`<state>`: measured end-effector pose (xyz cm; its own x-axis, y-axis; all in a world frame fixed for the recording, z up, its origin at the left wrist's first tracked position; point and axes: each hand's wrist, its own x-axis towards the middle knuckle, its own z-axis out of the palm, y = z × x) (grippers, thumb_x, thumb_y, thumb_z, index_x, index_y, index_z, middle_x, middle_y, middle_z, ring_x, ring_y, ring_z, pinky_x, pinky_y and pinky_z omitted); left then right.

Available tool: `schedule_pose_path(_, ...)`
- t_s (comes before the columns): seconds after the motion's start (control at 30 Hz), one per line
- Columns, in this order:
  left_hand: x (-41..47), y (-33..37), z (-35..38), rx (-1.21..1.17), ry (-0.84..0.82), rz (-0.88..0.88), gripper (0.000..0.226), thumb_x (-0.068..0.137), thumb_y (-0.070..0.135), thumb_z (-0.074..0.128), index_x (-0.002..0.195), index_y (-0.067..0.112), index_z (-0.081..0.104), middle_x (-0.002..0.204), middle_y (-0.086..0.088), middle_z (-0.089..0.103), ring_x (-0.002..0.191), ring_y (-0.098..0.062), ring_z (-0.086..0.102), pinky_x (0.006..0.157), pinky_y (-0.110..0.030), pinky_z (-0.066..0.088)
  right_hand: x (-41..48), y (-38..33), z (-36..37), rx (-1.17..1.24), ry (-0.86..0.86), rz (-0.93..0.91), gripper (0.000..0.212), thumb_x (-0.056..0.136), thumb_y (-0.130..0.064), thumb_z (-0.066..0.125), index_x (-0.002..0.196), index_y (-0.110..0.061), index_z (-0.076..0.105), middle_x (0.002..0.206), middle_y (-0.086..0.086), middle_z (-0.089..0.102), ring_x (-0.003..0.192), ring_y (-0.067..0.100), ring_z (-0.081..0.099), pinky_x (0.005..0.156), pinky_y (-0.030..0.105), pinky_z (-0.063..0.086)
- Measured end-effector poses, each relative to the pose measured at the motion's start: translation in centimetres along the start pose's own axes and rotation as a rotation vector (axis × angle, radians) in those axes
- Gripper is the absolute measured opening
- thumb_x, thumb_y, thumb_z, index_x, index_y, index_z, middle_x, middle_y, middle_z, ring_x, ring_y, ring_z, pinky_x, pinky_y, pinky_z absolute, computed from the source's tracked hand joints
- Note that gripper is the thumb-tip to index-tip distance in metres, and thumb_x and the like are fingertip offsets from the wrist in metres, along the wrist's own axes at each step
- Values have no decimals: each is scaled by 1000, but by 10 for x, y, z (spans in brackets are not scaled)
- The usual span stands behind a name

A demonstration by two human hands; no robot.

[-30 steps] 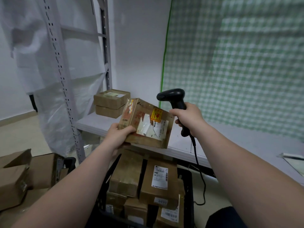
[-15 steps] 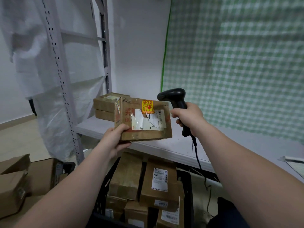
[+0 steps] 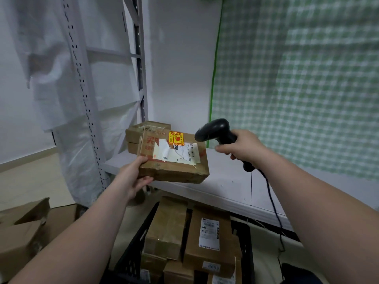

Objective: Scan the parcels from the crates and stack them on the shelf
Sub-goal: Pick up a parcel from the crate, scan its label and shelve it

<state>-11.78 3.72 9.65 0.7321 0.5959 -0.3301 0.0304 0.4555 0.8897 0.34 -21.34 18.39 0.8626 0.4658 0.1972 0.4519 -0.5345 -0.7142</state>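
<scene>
Since the parcel (image 3: pixel 174 160) levelled out near the shelf (image 3: pixel 225 181): my left fingers (image 3: pixel 146 179) pinch its corner, right fingers (image 3: pixel 224 149) clasp the scanner (image 3: pixel 215 132); scan likely done, stacking due.

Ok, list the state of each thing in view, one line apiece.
Held parcel: gripped by left hand, in the air, peeling label facing up.
Barcode scanner: gripped by right hand, head pointing toward the parcel.
Two shelved parcels: stacked at the left end of the shelf.
Black crate: loaded with parcels.
</scene>
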Motion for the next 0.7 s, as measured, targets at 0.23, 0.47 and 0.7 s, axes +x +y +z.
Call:
schedule_pose_path(0.23, 14, 10, -13, 2, 45, -2, 34, 85, 30, 71, 108, 10, 57, 97, -14, 66, 86, -23, 67, 50, -26, 59, 20, 5, 3, -302, -80, -47, 29, 75, -28, 80, 98, -24, 61, 80, -8, 59, 70, 12, 58, 55, 24, 41)
schedule_pose_path(0.47, 43, 13, -22, 17, 69, -5, 37, 82, 32, 73, 108, 10, 58, 102, -14, 67, 90, -22, 67, 52, -27, 59, 53, 18, 21, -423, -112, -92, 35, 73, -28, 81, 105, -21, 68, 97, 0, 68, 90, 22, 63, 84, 40, 53)
schedule_pose_path(0.7, 94, 20, -23, 21, 74, -8, 26, 85, 31, 70, 99, 13, 59, 87, -10, 67, 77, -18, 68, 57, -28, 60, 98, 34, 49, -449, -143, -99, 37, 72, -32, 80, 105, -25, 68, 98, -1, 69, 90, 22, 64, 82, 41, 54)
